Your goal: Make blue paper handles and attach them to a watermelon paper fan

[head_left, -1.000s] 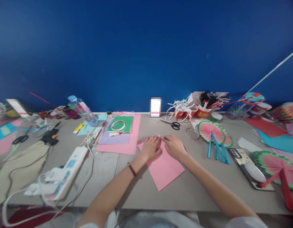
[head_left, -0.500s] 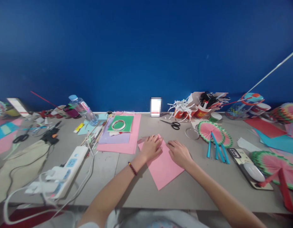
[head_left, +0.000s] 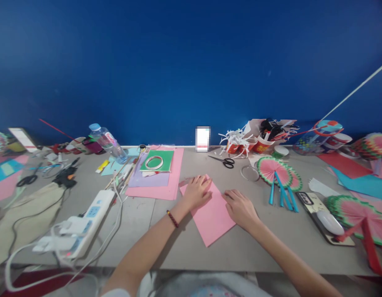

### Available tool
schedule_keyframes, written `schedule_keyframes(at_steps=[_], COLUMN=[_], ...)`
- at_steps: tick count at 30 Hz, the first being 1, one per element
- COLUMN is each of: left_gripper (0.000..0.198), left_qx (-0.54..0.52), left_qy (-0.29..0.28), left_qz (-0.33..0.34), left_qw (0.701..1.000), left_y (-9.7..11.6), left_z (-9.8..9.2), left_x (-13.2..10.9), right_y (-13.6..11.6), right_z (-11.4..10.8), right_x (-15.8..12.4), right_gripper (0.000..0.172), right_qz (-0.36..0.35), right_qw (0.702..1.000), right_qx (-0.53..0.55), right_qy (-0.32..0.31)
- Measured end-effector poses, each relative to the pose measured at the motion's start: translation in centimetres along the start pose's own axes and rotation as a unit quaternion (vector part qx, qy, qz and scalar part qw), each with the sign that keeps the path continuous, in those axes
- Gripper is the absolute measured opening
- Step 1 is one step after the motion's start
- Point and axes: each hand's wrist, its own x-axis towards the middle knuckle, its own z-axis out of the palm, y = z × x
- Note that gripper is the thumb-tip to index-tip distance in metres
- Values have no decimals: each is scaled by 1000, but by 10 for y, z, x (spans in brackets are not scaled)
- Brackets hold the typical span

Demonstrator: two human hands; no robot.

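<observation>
A pink sheet of paper (head_left: 212,218) lies at a slant on the grey table, one corner toward me. My left hand (head_left: 197,192) rests flat on its upper left part, fingers spread over the paper. On the sheet's right edge lies my right hand (head_left: 240,206), palm down, with its fingertips on the paper and its fingers somewhat apart. Neither hand grips anything. Black scissors (head_left: 226,162) lie beyond the hands, and a clear round ring (head_left: 249,173) is to their right.
To the left are pink and purple sheets (head_left: 149,178) with a tape roll (head_left: 154,163), a power strip (head_left: 91,220) and a bottle (head_left: 108,142). Paper fans (head_left: 275,171), a phone (head_left: 322,214) and cups of paper strips (head_left: 237,142) stand or lie to the right.
My right hand has slid right and toward me along the paper's edge. My left hand and the pink sheet have hardly moved.
</observation>
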Motion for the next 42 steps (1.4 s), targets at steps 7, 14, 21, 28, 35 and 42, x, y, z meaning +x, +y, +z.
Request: schedule_keyframes(at_steps=[7,14,21,28,35,42], left_gripper=[47,48,48,48,48,50], left_qx=[0,7,5,1,0,-6], left_qy=[-3,-7,-12,-14,-9,-6], left_qz=[-7,-9,-9,-13,-11,-14], left_qw=[1000,1000,1000,1000,1000,1000], left_y=[0,-1,-1,-2,-1,-2], left_z=[2,4,2,5,4,6], left_x=[1,1,1,1,1,1], right_y=[2,2,4,2,1,7], right_z=[1,0,0,-4,-6,-11], right_x=[-21,-45,-63,-81,-99,-89], right_gripper=[33,34,29,31,32,30], right_qz=[-6,-12,-25,-35,-22,-13], right_qw=[1000,999,997,993,992,988], right_qx=[-8,-24,-38,-41,-29,65], right_qy=[15,33,64,103,119,138])
